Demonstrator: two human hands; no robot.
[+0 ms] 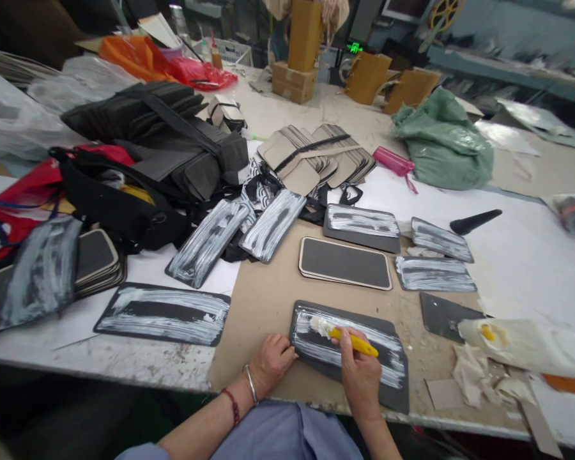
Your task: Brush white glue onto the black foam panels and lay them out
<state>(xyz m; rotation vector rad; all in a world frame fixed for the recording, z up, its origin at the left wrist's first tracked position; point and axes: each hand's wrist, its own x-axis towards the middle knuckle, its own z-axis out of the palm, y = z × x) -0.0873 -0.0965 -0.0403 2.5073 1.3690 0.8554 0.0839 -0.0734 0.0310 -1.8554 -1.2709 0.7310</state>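
A dark rounded panel streaked with white paste lies in front of me, near the table's front edge. My right hand grips a yellow-handled brush. The brush's paste-covered bristles touch the panel's upper left area. At the panel's left edge, my left hand has its fingers curled, with the fingertips holding the corner. Just behind lies a small stack of dark panels with pale rims, without paste. Another paste-coated panel rests to the left.
Several more coated panels, such as one by the black-handled tool, lie around. Bundled pale panels and dark stacks stand behind. A container with paste and scraps sit at right, near a green bag.
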